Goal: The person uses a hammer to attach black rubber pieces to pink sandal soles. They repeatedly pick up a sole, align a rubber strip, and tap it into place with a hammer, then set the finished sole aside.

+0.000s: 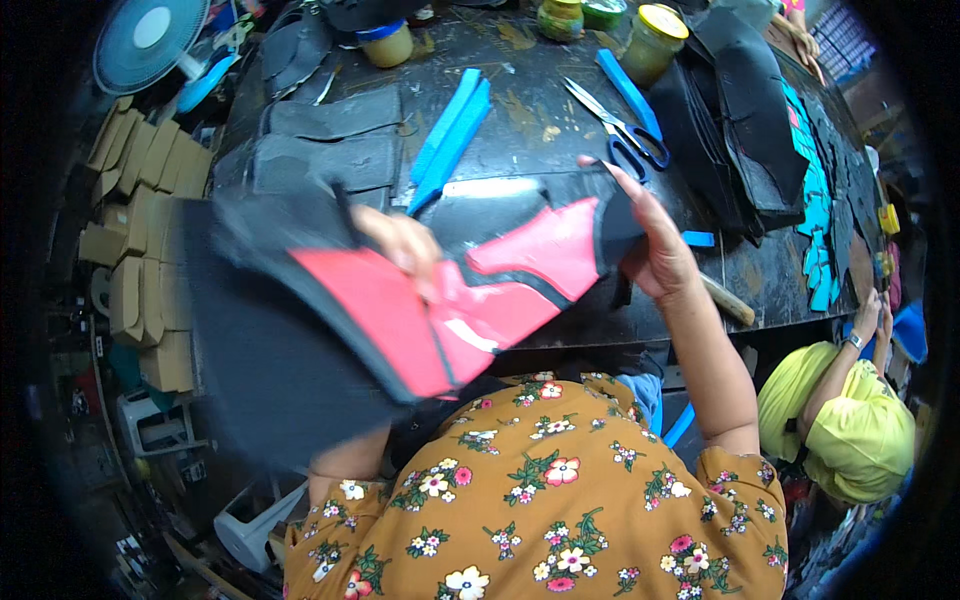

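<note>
The pink and black piece (360,305) is up in the air, over the near edge of the desk (530,110) and in front of the flowery brown shirt (560,500). The left hand (402,250) is closed on it, with its fingers over the pink part. The right hand (660,245) holds the black end on the right, with one finger stretched along the top (I cannot tell how tight it is). The big black part on the left looks blurry.

On the desk, the scissors (618,128) lie a bit past the right hand, just beside a blue strip (628,92). Two more strips (452,135) lie near each other, farther left, next to some gray sheets (335,135). A wooden stick (728,300) is close to the right arm. Black sheets (755,120) are piled on the right. Jars (655,42) stand at the back. A person (840,410) in yellow is off to the right.
</note>
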Available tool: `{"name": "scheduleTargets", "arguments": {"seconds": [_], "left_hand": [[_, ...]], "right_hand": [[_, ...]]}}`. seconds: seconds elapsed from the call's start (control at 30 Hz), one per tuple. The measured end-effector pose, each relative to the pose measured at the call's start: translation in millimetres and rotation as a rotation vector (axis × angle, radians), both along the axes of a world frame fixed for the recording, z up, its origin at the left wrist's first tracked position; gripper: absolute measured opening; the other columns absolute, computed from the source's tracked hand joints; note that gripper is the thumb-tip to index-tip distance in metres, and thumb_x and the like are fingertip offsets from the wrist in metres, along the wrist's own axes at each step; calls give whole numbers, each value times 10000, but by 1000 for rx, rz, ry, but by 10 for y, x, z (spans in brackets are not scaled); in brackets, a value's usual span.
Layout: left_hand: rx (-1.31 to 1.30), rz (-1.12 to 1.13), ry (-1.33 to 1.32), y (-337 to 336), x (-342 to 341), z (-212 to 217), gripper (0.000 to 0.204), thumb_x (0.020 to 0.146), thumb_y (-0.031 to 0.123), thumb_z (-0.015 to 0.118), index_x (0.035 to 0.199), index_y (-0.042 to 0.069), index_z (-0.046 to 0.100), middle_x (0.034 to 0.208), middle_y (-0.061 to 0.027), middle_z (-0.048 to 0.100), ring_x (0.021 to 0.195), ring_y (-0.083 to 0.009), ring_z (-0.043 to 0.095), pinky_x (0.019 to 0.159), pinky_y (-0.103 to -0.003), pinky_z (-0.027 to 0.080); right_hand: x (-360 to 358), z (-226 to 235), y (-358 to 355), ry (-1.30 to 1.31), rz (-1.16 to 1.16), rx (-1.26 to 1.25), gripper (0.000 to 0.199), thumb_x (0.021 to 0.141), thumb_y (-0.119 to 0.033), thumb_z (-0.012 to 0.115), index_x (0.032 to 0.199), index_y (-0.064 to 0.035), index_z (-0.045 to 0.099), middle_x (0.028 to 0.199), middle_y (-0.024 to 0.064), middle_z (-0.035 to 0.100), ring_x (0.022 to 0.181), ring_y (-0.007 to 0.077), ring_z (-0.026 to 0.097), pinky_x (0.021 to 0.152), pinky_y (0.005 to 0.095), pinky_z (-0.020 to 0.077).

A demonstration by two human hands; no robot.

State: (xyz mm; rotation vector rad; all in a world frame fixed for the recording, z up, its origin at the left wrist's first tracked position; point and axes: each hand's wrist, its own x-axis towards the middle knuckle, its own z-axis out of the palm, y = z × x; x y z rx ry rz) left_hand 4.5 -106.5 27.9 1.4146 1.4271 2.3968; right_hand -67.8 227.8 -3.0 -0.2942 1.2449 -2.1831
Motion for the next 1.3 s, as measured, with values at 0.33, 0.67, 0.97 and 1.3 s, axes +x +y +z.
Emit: {"name": "scheduleTargets", "arguments": {"seconds": [0.33,0.67,0.97,1.3], "left_hand": [[-899,294,-549,672,-301,-225,419,861,148,880,1208,-15,710,1052,-68,732,877,-121,682,787,-279,565],[-1036,570,-395,857,-282,-304,329,859,131,857,1109,-61,763,899,-95,744,772,-120,682,715,-285,568],[-1029,600,-376,827,-174,-275,356,862,32,791,1203,-60,754,995,-144,765,828,-158,717,750,-301,590],[-1048,640,-251,820,-185,-358,330,873,17,782,1199,-26,764,996,-159,743,837,-219,736,769,-330,585]], "right_hand": [[264,-270,-1,144,-339,359,368,1008,-67,725,1345,-9,592,1250,75,671,1149,137,634,976,315,546],[523,93,1251,1015,-124,1703,407,847,-105,816,1204,-14,643,1163,164,650,1091,395,643,923,437,534],[514,46,1190,701,-295,1153,346,1027,-113,679,1340,-7,574,1101,215,712,987,403,719,843,412,551],[538,192,374,932,-44,1220,425,1034,-117,641,1421,-60,478,1046,321,714,981,530,688,797,578,550]]}}
